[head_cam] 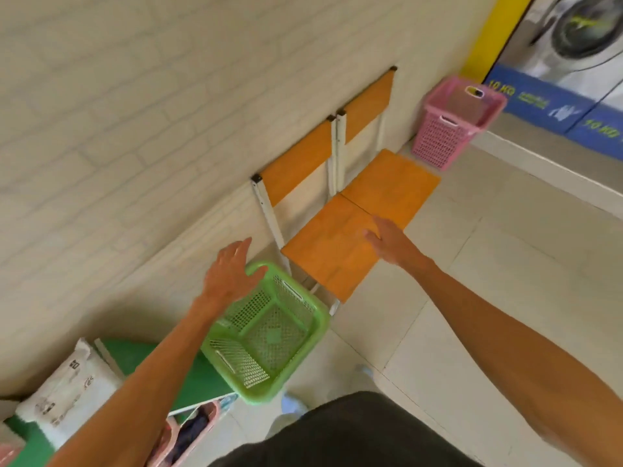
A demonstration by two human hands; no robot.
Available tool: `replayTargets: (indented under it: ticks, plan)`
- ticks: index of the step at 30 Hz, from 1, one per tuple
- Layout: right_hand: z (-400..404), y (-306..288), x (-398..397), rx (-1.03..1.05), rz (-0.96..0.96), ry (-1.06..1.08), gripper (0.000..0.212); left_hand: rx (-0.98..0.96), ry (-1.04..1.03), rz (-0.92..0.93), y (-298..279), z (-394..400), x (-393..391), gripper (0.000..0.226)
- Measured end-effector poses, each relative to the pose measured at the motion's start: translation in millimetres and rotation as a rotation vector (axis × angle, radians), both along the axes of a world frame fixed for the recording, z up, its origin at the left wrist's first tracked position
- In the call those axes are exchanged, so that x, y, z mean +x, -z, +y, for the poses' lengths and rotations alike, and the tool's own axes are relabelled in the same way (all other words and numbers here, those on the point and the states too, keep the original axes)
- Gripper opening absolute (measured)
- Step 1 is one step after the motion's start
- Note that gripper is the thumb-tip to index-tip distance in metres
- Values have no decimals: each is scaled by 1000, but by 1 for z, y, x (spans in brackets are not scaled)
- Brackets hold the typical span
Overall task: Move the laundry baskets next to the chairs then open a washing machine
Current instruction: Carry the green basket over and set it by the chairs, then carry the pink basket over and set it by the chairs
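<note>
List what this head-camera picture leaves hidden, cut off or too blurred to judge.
- Washing machine: head view, cut by the top and right edges and motion-blurred; door latch state unclear.
- Left hand over the green basket: whether it touches the rim is unclear.
- Pink basket: blurred; contents unreadable.
- Third basket at the bottom edge: cut off and partly behind the left forearm.
- Chair legs: mostly hidden under the seats.

Green basket (269, 335) beside orange chairs (337, 254), pink basket (451, 126) beyond.
</note>
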State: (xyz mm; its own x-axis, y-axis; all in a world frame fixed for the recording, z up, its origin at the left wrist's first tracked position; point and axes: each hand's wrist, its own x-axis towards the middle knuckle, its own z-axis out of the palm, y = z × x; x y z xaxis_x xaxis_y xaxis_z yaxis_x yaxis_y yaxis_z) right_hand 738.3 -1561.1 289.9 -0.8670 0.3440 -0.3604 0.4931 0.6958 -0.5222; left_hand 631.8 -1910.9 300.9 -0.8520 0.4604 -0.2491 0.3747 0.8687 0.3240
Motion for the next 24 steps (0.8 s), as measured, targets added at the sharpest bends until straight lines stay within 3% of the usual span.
replayTargets:
  ticks: [10,24]
  plan:
    - [206,-22,131,189,-219,202,65,-146,364,13,-36,238,13,84]
    - [501,-52,279,259,-200,390,72,-161,484,-66,-44,578,68,87]
